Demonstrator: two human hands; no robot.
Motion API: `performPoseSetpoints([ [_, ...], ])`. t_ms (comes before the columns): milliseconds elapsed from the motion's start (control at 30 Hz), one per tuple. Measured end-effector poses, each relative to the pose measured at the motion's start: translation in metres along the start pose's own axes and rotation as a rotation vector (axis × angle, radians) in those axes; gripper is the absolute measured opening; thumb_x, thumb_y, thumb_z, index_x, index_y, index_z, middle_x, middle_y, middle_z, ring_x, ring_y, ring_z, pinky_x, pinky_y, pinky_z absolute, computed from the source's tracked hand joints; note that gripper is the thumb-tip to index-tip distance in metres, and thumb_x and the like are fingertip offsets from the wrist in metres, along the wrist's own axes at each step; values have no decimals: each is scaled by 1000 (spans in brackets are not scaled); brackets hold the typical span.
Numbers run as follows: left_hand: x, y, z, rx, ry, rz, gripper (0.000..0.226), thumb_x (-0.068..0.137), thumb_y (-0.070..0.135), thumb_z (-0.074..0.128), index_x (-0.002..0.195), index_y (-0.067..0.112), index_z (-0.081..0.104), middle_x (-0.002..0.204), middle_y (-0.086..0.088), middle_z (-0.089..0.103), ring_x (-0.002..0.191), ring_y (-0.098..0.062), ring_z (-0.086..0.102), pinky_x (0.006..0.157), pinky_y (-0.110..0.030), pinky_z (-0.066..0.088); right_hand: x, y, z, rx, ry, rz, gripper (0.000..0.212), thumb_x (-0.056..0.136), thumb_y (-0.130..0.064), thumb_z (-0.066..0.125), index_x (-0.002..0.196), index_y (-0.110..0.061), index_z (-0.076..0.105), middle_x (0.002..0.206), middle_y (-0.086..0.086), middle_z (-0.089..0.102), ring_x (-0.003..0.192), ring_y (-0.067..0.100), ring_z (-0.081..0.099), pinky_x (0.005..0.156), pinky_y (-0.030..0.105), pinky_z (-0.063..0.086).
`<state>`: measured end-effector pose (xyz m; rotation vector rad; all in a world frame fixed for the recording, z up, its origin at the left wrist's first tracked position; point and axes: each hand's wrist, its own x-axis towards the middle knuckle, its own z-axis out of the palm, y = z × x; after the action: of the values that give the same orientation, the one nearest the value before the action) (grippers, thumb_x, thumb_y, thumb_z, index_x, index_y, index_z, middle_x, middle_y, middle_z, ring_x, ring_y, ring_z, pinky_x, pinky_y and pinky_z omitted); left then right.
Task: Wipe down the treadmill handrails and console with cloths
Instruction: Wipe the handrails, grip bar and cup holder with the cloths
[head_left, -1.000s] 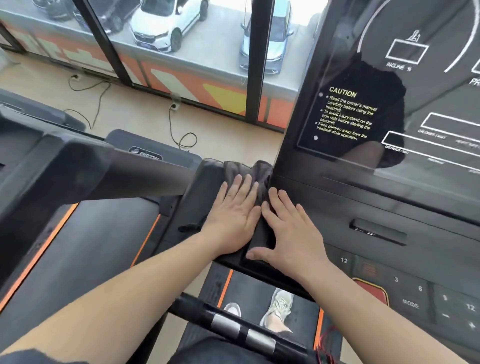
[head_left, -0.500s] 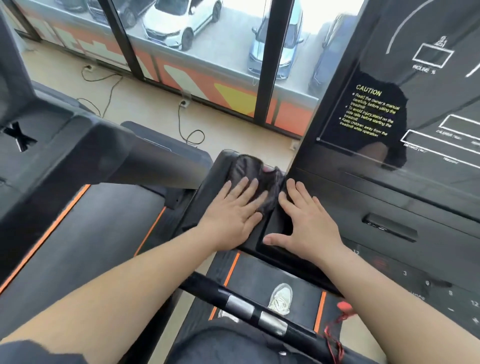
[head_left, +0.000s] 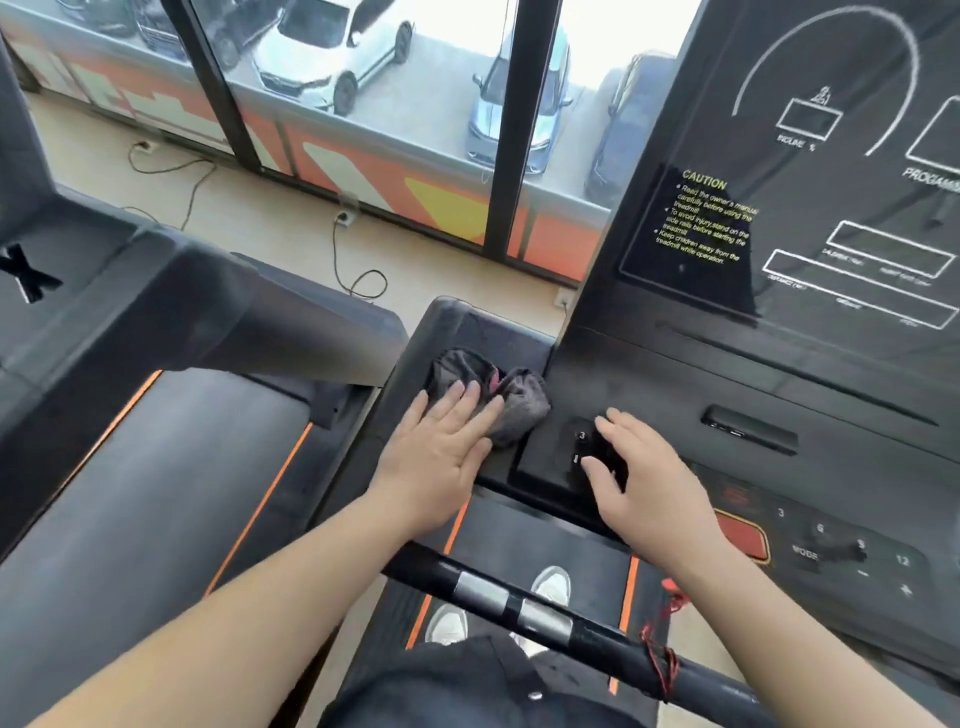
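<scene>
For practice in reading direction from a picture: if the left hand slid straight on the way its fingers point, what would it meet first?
The bunched grey cloth: the left hand lies flat on its near edge. Beyond the cloth stands the console, though depth there is unclear.

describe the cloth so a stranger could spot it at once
Start at the big black console on the right. Just left of its base lies the cloth, partly under the left hand. It is the only crumpled grey thing, with a pink patch.
</scene>
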<state>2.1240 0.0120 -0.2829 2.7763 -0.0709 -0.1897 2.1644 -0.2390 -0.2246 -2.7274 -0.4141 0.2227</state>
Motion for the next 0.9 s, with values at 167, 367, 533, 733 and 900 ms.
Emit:
performPoseSetpoints([
  [167, 47, 22, -4, 26, -12, -167, 53, 109, 45, 15, 160, 35, 27, 172, 9, 0, 158, -16, -6, 126, -47, -11, -15, 10, 1, 71, 94, 57, 40, 98, -24, 63, 138, -19, 63, 149, -8, 54, 143, 8, 42, 113, 18, 25],
  [367, -25, 75, 22, -526, 169, -53, 50, 107, 43, 28, 153, 31, 42, 163, 21, 22, 155, -1, 5, 128, -29, 2, -27, 26, 1, 137, 74, 89, 40, 98, -28, 64, 137, -20, 64, 149, -10, 53, 143, 7, 42, 115, 14, 21],
  [533, -20, 88, 26, -80, 98, 209, 56, 109, 44, 21, 157, 21, 37, 169, 5, 20, 159, -19, 4, 128, -42, 12, -23, 33, -4, 193, 77, 88, 38, 97, -28, 65, 134, -20, 67, 148, -9, 55, 141, 7, 44, 117, 22, 31],
  [733, 86, 90, 0, -116, -78, 5, 63, 110, 39, 25, 164, 15, 1, 169, -10, -19, 157, -30, -14, 128, -45, 1, -15, 47, -18, 228, 83, 63, 36, 96, -25, 65, 131, -19, 68, 145, -8, 57, 139, 10, 48, 117, 35, 39],
  [900, 62, 70, 1, -285, 67, 81, 49, 109, 29, 42, 157, 18, 39, 171, -3, 14, 157, -22, 13, 128, -41, 13, -11, 48, -18, 230, 64, -15, 33, 96, -23, 65, 128, -18, 70, 140, -5, 62, 135, 12, 53, 115, 37, 42],
])
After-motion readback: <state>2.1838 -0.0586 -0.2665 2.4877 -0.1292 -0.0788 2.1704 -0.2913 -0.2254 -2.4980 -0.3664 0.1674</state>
